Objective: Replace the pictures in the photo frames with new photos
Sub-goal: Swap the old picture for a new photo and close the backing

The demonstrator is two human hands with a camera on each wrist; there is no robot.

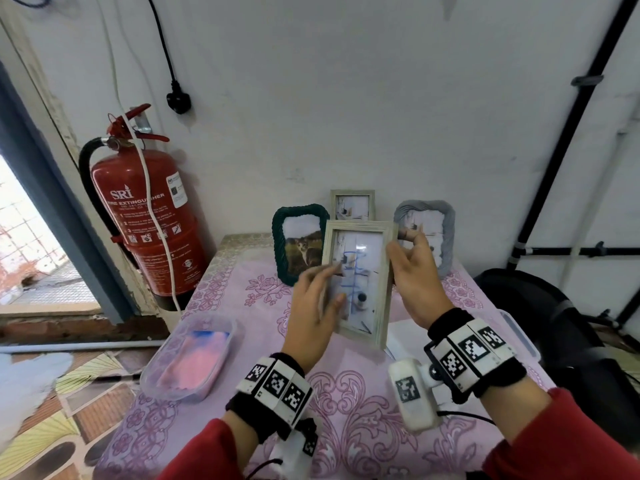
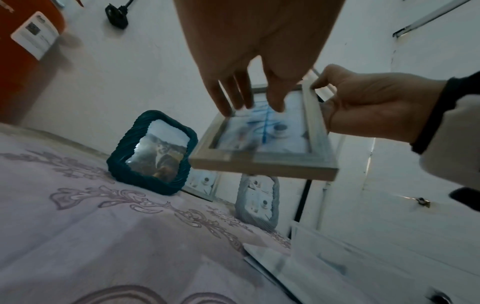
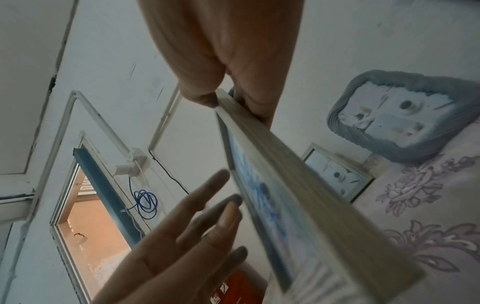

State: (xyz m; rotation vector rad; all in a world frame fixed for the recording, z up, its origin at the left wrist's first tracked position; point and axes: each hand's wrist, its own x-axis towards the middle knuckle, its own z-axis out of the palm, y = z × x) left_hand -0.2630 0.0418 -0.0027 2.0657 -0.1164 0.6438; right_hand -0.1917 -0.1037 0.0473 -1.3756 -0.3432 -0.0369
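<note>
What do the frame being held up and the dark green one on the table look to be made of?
The held frame, gripped along one edge by the right hand, looks like pale whitewashed wood with a matte finish; faint grain streaks show, though it may be printed composite. The dark green frame seems wrapped in twisted cord or yarn, going by its ribbed, ropey rim.

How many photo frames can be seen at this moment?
4. A pale wooden frame is held up by the right hand. Three stand at the back of the table: a green frame at left, a small wooden frame in the middle, a grey frame at right.
</note>
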